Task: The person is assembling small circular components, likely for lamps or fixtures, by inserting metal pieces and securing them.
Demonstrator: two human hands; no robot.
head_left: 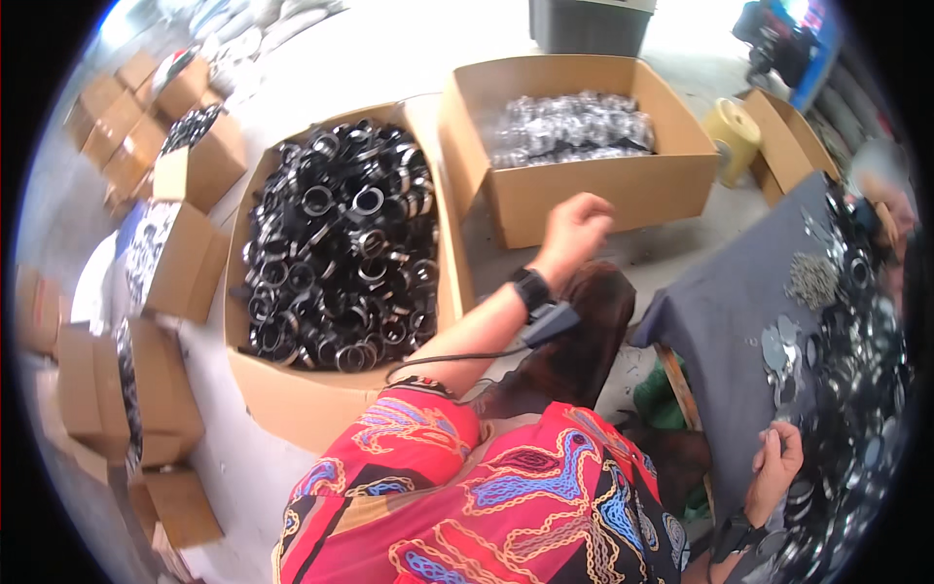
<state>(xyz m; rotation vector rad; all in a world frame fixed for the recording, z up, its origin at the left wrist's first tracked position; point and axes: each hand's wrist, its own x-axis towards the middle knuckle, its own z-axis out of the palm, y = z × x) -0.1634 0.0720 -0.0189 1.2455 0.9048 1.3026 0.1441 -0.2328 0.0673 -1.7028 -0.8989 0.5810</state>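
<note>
My left hand (pixel 578 230) is raised in front of the cardboard box of clear-wrapped shiny parts (pixel 598 200). Its fingers are curled together; whatever they may hold is hidden. A dark device with a cable (pixel 532 290) is strapped to that wrist. At the edge of the dark-covered table (pixel 732 282), my right hand (pixel 776 457) has its fingers bent in towards the thumb, and I cannot make out anything in them. Beside it on the cloth lie flat round discs (pixel 781 355) and a heap of black and shiny ring parts (pixel 856 389).
A large cardboard box (pixel 255 389) full of black rings (pixel 341 243) stands left of my left arm. More filled cartons (pixel 190 263) line the left side. A pile of small metal pieces (pixel 812 279) lies on the table. Behind it stand a yellow roll (pixel 735 136) and a grey bin (pixel 592 29).
</note>
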